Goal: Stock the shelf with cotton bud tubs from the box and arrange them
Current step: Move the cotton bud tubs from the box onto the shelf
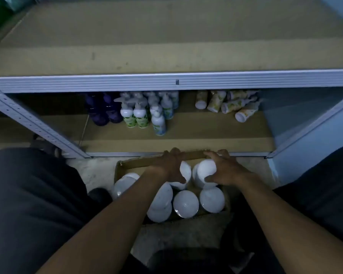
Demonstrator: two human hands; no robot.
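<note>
- White-lidded cotton bud tubs [186, 203] fill the cardboard box [127, 165] on the floor at 6 o'clock, lying between the person's knees; at least seven lids show.
- Progress, judged from this view: no tub of this kind is seen on either shelf level, so stocking appears to be at its start, with lifting out, placing and arranging all left to do.
- Left hand [171, 168], at the box's far side, has its thumb curled against a tub [184, 173] and its fingers reaching over toward the far box wall; whether it fully grips the tub cannot be told.
- Right hand [223, 170], just beside the left, wraps thumb and fingers round another tub [206, 171], which sits higher than its neighbours.
- Both forearms run straight forward from 6 o'clock, wrists bent down.
- Lower shelf [186, 135], at 12 o'clock beyond the box, holds upright pump bottles [139, 115] and toppled bottles [230, 105] at 1 o'clock.
- Upper shelf board [166, 36], farthest, carries no tubs.
</note>
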